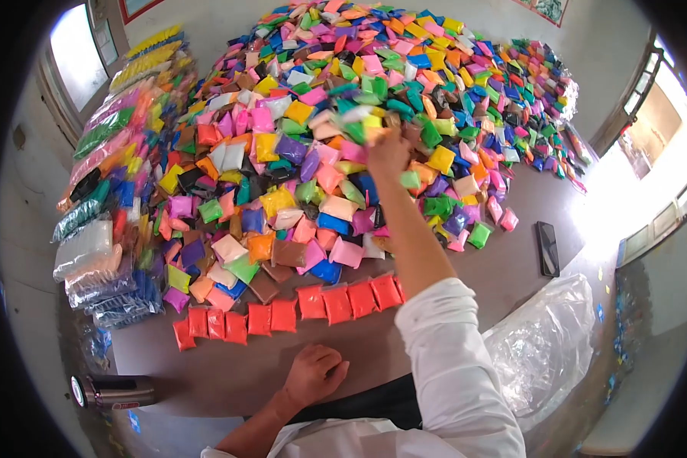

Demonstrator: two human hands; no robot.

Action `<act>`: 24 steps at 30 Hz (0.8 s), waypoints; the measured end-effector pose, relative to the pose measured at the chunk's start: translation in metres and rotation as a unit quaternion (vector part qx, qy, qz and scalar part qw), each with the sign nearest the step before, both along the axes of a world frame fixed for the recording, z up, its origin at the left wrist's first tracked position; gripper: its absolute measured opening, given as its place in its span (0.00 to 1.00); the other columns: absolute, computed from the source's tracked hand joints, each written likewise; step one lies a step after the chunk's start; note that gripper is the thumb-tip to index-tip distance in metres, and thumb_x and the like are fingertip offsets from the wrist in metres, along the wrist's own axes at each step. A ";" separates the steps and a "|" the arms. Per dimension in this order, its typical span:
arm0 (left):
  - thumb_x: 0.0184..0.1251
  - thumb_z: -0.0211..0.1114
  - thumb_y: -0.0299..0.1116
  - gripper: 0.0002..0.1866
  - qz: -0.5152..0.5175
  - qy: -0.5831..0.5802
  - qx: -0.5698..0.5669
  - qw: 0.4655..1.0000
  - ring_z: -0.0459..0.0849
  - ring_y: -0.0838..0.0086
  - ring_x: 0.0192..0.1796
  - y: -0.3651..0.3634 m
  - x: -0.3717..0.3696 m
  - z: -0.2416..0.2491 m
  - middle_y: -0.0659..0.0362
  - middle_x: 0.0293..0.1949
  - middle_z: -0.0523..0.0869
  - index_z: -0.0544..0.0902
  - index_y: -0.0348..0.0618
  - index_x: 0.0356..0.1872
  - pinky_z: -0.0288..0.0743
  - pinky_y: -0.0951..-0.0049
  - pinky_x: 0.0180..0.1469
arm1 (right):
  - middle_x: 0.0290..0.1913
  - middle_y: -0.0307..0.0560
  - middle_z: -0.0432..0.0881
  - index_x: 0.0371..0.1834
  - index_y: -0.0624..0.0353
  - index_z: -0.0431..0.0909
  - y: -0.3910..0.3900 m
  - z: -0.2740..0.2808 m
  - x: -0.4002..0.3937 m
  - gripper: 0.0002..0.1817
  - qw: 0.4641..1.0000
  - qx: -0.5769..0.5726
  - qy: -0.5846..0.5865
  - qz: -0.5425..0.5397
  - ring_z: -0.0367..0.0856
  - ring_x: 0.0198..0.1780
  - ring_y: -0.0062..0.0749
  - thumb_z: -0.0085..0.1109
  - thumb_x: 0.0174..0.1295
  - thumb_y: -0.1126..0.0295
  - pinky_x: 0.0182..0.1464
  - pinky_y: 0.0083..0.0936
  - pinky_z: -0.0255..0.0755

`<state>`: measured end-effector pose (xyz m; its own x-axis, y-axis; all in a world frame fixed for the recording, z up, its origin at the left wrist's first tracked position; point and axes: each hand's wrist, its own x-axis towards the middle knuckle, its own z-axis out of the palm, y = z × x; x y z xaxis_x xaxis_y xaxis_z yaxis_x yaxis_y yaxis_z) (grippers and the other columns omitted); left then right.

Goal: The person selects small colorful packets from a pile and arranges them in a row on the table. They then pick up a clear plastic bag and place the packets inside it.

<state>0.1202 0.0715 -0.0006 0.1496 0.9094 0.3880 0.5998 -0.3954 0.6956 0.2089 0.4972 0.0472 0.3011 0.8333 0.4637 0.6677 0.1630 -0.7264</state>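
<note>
My right hand [389, 153] reaches far forward into a big heap of small coloured packets [336, 206]. Its fingers are smeared by motion among blurred packets, so I cannot tell whether it grips one. Close to the table's front edge, my left hand [317, 374] rests with its fingers curled into a loose fist, nothing showing in it. Between that hand and the heap, a row of red packets [259, 318] lies side by side across the table.
Bundles of bagged packets [103, 206] are stacked along the left side. A dark metal flask [118, 391] lies at the front left. To the right are a black phone [547, 249] and a large clear plastic bag [546, 336] at the table edge [504, 267].
</note>
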 end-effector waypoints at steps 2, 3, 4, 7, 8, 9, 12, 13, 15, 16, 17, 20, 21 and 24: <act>0.55 0.74 0.26 0.07 0.005 0.006 -0.002 1.000 0.83 0.60 0.32 0.001 0.002 0.001 0.59 0.29 0.84 0.81 0.43 0.27 0.77 0.61 0.36 | 0.49 0.71 0.78 0.51 0.65 0.71 0.021 -0.010 -0.040 0.16 0.991 -0.013 0.032 0.126 0.80 0.49 0.65 0.58 0.62 0.72 0.52 0.54 0.76; 0.55 0.74 0.26 0.07 0.006 0.010 -0.006 1.000 0.83 0.60 0.32 0.001 0.003 0.001 0.59 0.29 0.84 0.81 0.43 0.27 0.77 0.61 0.36 | 0.50 0.70 0.79 0.52 0.66 0.72 0.024 -0.019 -0.067 0.16 0.990 0.072 0.016 0.124 0.80 0.49 0.65 0.56 0.62 0.71 0.52 0.55 0.75; 0.55 0.73 0.26 0.07 0.008 0.015 -0.009 1.000 0.84 0.60 0.32 0.000 0.003 0.002 0.59 0.28 0.84 0.81 0.43 0.27 0.77 0.61 0.35 | 0.52 0.69 0.79 0.54 0.66 0.72 0.015 -0.016 -0.081 0.18 0.986 0.088 -0.052 0.130 0.79 0.51 0.66 0.56 0.63 0.69 0.53 0.57 0.75; 0.55 0.73 0.26 0.07 0.022 0.023 -0.014 0.999 0.84 0.60 0.32 -0.001 0.005 0.002 0.58 0.28 0.85 0.81 0.43 0.26 0.78 0.61 0.36 | 0.53 0.65 0.80 0.54 0.63 0.76 -0.001 0.013 -0.086 0.19 0.962 0.087 -0.048 0.254 0.81 0.53 0.65 0.57 0.61 0.67 0.53 0.55 0.76; 0.55 0.73 0.25 0.07 0.029 0.025 -0.015 0.999 0.84 0.60 0.32 -0.002 0.006 0.001 0.58 0.29 0.85 0.81 0.43 0.26 0.78 0.61 0.36 | 0.53 0.64 0.81 0.53 0.61 0.78 -0.007 0.025 -0.084 0.18 0.952 0.076 -0.033 0.296 0.82 0.52 0.64 0.57 0.61 0.66 0.52 0.54 0.77; 0.54 0.73 0.25 0.07 0.032 0.024 -0.006 0.999 0.84 0.60 0.32 -0.001 0.006 0.000 0.58 0.29 0.85 0.81 0.43 0.27 0.78 0.61 0.36 | 0.51 0.61 0.83 0.49 0.58 0.82 -0.009 0.034 -0.077 0.16 0.955 0.096 -0.002 0.280 0.84 0.50 0.62 0.60 0.59 0.64 0.49 0.54 0.79; 0.54 0.74 0.25 0.07 0.046 0.025 0.007 0.999 0.84 0.60 0.32 -0.005 0.007 0.000 0.58 0.30 0.85 0.82 0.43 0.27 0.79 0.62 0.37 | 0.44 0.56 0.86 0.44 0.58 0.84 -0.011 0.040 -0.028 0.13 0.987 0.154 0.024 0.045 0.85 0.45 0.57 0.63 0.57 0.65 0.44 0.50 0.80; 0.53 0.74 0.24 0.07 0.045 0.027 0.007 0.999 0.84 0.60 0.32 -0.004 0.008 0.001 0.58 0.30 0.85 0.82 0.43 0.26 0.80 0.62 0.37 | 0.41 0.54 0.86 0.41 0.57 0.84 -0.004 0.033 0.007 0.12 0.980 0.196 0.013 0.007 0.85 0.43 0.56 0.65 0.56 0.65 0.45 0.49 0.79; 0.53 0.74 0.24 0.07 0.041 0.035 0.007 0.998 0.84 0.60 0.32 -0.003 0.008 0.003 0.58 0.30 0.85 0.82 0.43 0.26 0.80 0.62 0.38 | 0.38 0.52 0.86 0.42 0.58 0.85 -0.011 0.028 0.078 0.14 0.983 0.164 0.050 -0.070 0.85 0.43 0.55 0.66 0.56 0.64 0.50 0.50 0.76; 0.52 0.74 0.24 0.07 0.041 0.041 0.008 0.998 0.84 0.60 0.33 -0.002 0.008 0.002 0.58 0.30 0.85 0.82 0.43 0.26 0.80 0.62 0.38 | 0.42 0.54 0.88 0.44 0.59 0.86 0.008 0.000 0.116 0.17 0.986 0.120 0.059 -0.101 0.86 0.47 0.55 0.64 0.57 0.58 0.52 0.49 0.77; 0.52 0.74 0.24 0.07 0.041 0.047 0.009 0.998 0.84 0.60 0.33 -0.002 0.008 0.002 0.58 0.30 0.85 0.82 0.43 0.26 0.80 0.62 0.38 | 0.45 0.56 0.88 0.44 0.60 0.86 0.014 -0.011 0.153 0.20 0.994 0.006 0.064 -0.088 0.86 0.49 0.55 0.62 0.58 0.56 0.53 0.48 0.77; 0.51 0.74 0.24 0.07 0.043 0.062 0.007 0.997 0.85 0.60 0.32 0.000 0.009 0.003 0.58 0.30 0.85 0.82 0.42 0.25 0.80 0.62 0.37 | 0.50 0.60 0.87 0.46 0.63 0.85 0.011 -0.025 0.198 0.25 0.978 -0.188 0.081 0.030 0.85 0.52 0.58 0.59 0.58 0.51 0.56 0.47 0.77; 0.51 0.74 0.24 0.07 0.045 0.066 0.009 0.997 0.84 0.60 0.32 0.001 0.009 0.004 0.57 0.30 0.85 0.82 0.42 0.25 0.80 0.62 0.37 | 0.51 0.61 0.87 0.47 0.64 0.84 0.011 -0.024 0.203 0.27 0.967 -0.224 0.087 0.082 0.85 0.53 0.59 0.59 0.57 0.50 0.57 0.47 0.77; 0.52 0.73 0.24 0.07 0.051 0.077 -0.004 0.996 0.84 0.59 0.32 0.001 0.013 0.004 0.57 0.30 0.84 0.81 0.42 0.25 0.79 0.61 0.38 | 0.50 0.67 0.86 0.51 0.62 0.82 0.007 -0.026 0.148 0.24 0.989 -0.150 0.011 0.018 0.85 0.56 0.59 0.60 0.58 0.56 0.57 0.49 0.78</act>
<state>0.1330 0.0721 0.0038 0.1141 0.9258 0.3603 0.7365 -0.3223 0.5947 0.3574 0.5041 0.0213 0.2761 0.9425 0.1884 0.6483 -0.0379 -0.7604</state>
